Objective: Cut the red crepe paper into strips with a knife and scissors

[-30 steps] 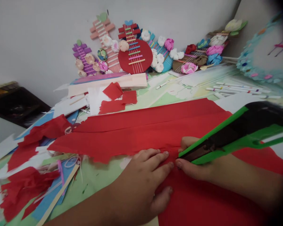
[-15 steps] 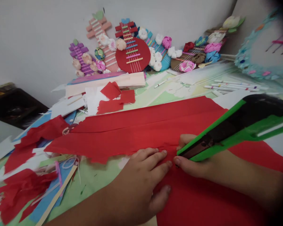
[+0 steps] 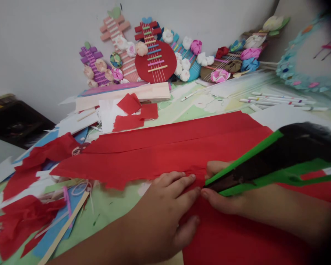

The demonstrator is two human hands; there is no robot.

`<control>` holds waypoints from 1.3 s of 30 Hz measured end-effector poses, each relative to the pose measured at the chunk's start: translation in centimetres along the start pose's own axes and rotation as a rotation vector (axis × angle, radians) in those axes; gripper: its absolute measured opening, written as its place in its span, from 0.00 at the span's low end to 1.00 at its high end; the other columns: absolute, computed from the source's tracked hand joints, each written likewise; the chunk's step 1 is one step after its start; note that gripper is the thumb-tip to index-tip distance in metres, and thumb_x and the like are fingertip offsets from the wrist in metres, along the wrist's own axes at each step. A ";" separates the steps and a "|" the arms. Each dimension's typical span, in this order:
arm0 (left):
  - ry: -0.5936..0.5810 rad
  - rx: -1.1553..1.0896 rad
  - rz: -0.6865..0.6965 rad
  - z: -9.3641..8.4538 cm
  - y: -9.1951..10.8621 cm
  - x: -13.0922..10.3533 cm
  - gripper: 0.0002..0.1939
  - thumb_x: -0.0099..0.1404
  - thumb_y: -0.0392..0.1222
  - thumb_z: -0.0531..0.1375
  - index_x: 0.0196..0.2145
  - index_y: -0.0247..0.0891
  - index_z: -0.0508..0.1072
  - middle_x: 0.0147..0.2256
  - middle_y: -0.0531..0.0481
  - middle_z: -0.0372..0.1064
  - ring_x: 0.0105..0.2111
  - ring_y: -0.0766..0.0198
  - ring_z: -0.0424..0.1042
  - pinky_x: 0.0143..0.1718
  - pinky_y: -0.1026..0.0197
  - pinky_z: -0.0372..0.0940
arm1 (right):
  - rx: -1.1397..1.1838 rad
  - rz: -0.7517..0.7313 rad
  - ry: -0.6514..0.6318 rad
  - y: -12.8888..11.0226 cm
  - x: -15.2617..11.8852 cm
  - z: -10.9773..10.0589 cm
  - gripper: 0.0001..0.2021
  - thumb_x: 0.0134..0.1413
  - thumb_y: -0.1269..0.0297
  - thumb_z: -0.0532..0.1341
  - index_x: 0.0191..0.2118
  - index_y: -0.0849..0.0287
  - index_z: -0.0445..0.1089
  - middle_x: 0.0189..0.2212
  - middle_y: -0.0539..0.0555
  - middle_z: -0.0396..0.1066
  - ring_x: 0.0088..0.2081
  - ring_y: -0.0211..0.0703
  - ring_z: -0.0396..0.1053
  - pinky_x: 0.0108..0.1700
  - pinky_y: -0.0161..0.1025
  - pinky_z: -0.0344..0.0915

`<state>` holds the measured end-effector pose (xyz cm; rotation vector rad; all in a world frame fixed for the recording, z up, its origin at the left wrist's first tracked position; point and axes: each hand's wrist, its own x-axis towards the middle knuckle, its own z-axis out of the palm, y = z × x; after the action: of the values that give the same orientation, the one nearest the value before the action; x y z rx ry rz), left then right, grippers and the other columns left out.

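Note:
A large red sheet (image 3: pixel 165 151) lies across the table and runs down to the bottom edge. My left hand (image 3: pixel 165 217) rests on it palm down, its fingers slightly spread and holding nothing. Just to its right, my right hand (image 3: pixel 223 198) is closed round a green and black stapler-like tool (image 3: pixel 253 169). The tool's narrow tip meets the red sheet near my left fingertips. What lies under the tip is hidden by my fingers.
Torn red scraps (image 3: pixel 24 224), blue strips and a thin wooden strip (image 3: pixel 66 228) litter the left side. Decorated instrument-shaped crafts (image 3: pixel 156 60) lean on the wall. White pens (image 3: pixel 276 99) lie at the back right, near a light-blue craft (image 3: pixel 295 66).
The tool has tilted lower, and my right hand has shifted slightly left with it. My left hand stays at nearly the same place on the red sheet.

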<state>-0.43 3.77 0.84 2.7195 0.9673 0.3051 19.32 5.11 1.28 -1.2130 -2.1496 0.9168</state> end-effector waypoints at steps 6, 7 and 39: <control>0.005 0.003 -0.002 0.0 -0.1 0.0 0.20 0.60 0.44 0.55 0.50 0.38 0.67 0.53 0.45 0.62 0.51 0.49 0.59 0.50 0.45 0.58 | 0.101 0.075 -0.007 -0.2 0.0 -0.3 0.11 0.49 0.61 0.55 0.22 0.55 0.52 0.16 0.43 0.54 0.18 0.33 0.54 0.19 0.33 0.51; 0.004 0.003 -0.001 0.0 -0.1 0.0 0.21 0.60 0.44 0.55 0.50 0.37 0.67 0.53 0.45 0.62 0.51 0.49 0.59 0.50 0.45 0.58 | 0.132 0.077 0.008 -0.2 0.0 -0.4 0.11 0.49 0.62 0.55 0.21 0.55 0.52 0.16 0.43 0.54 0.18 0.32 0.54 0.18 0.33 0.50; 0.024 0.026 0.018 0.2 -0.1 -0.1 0.20 0.61 0.45 0.54 0.50 0.37 0.67 0.53 0.45 0.62 0.51 0.50 0.60 0.50 0.46 0.58 | 0.179 0.025 -0.001 -0.2 0.3 -0.6 0.11 0.46 0.66 0.56 0.20 0.56 0.51 0.15 0.42 0.53 0.17 0.30 0.53 0.17 0.30 0.51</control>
<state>-0.49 3.79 0.58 2.7551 0.9606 0.3320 19.45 5.51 1.82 -1.1532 -2.0081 1.0954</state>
